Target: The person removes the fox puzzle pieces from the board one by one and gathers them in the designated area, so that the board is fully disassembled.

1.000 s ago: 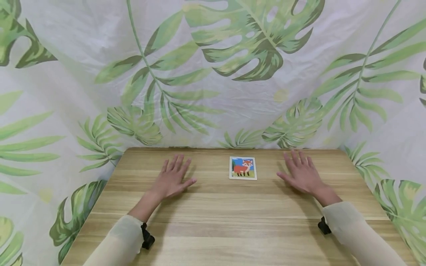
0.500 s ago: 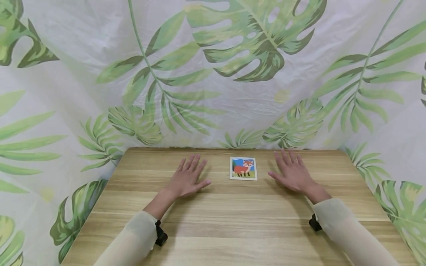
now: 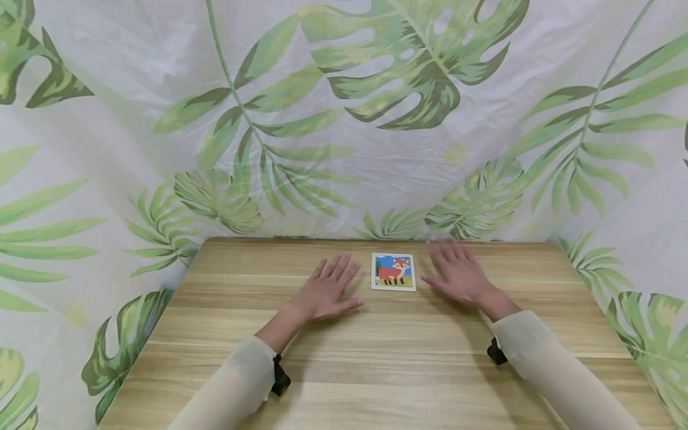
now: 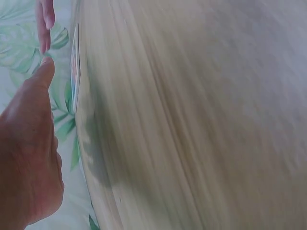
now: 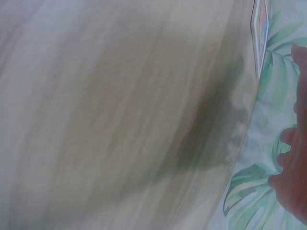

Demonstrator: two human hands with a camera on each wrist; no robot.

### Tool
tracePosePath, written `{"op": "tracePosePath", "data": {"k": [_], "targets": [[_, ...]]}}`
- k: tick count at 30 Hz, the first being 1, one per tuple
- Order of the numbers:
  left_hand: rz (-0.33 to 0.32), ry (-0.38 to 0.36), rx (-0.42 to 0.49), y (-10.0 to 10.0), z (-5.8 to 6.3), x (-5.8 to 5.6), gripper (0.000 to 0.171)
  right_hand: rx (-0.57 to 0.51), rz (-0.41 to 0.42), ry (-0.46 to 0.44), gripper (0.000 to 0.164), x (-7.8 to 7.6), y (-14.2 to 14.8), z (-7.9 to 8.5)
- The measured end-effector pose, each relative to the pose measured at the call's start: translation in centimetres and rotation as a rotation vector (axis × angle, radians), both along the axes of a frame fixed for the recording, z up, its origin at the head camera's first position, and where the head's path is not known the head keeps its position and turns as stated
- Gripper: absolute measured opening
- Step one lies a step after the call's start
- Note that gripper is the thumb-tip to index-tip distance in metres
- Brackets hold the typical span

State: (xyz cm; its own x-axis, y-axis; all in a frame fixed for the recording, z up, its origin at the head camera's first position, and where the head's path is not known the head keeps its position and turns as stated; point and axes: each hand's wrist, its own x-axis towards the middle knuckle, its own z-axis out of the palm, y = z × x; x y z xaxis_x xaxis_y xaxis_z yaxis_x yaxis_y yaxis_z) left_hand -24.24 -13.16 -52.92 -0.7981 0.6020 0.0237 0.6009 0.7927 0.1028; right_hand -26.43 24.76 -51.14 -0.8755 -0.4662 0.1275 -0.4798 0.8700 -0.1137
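A square, white-bordered picture board with a red fox on it (image 3: 394,272) lies flat near the table's back edge. On its left is my left hand (image 3: 324,292), fingers spread and palm down, holding nothing. My right hand (image 3: 457,275) hovers to its right, also spread, its thumb tip close to the board's right side. Seen low from the left wrist, the board (image 4: 75,69) is a thin sliver beyond my left hand (image 4: 31,139). In the right wrist view, the board (image 5: 260,36) shows at top right, with part of my right hand (image 5: 295,158) at the edge.
The wood-grain table (image 3: 344,370) carries shadows of both hands. A leaf-patterned cloth (image 3: 344,149) hangs right behind its back edge and along its sides. Each sleeve cuff has a small black camera mount, such as the left one (image 3: 280,377).
Both hands have moved inward toward the fox picture board, the left hand to the right and the right hand to the left. The board has stayed in place.
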Motion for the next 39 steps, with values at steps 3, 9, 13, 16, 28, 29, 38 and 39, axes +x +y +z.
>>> {"op": "tracePosePath", "data": {"k": [3, 9, 13, 16, 28, 29, 38, 39], "targets": [[-0.024, -0.015, 0.000, 0.9, -0.2, -0.1, 0.091, 0.003, 0.020, 0.006, 0.084, -0.3, -0.5, 0.1], [-0.063, -0.048, -0.007, 2.3, -0.1, 0.1, 0.091, 0.003, 0.064, 0.021, 0.081, -1.1, -1.4, -0.2], [-0.088, -0.065, -0.032, 3.2, -0.1, 0.3, 0.092, 0.008, 0.074, 0.012, 0.080, -1.6, -1.9, -0.4], [-0.104, -0.072, -0.045, 3.8, -0.1, 0.4, 0.091, -0.002, 0.081, -0.001, 0.079, -1.8, -2.4, -0.4], [-0.126, -0.091, -0.081, 5.5, -0.4, 0.5, 0.092, -0.051, 0.121, -0.030, 0.074, -2.9, -3.5, -0.2], [-0.127, -0.095, -0.085, 5.6, -0.6, 0.5, 0.092, -0.061, 0.124, -0.035, 0.074, -3.0, -3.5, -0.2], [-0.132, -0.103, -0.100, 6.2, -0.8, 0.5, 0.091, -0.141, 0.184, -0.079, 0.066, -3.9, -4.4, -0.1], [-0.135, -0.105, -0.099, 6.2, -0.9, 0.5, 0.091, -0.150, 0.191, -0.084, 0.065, -4.0, -4.5, -0.1]]}}
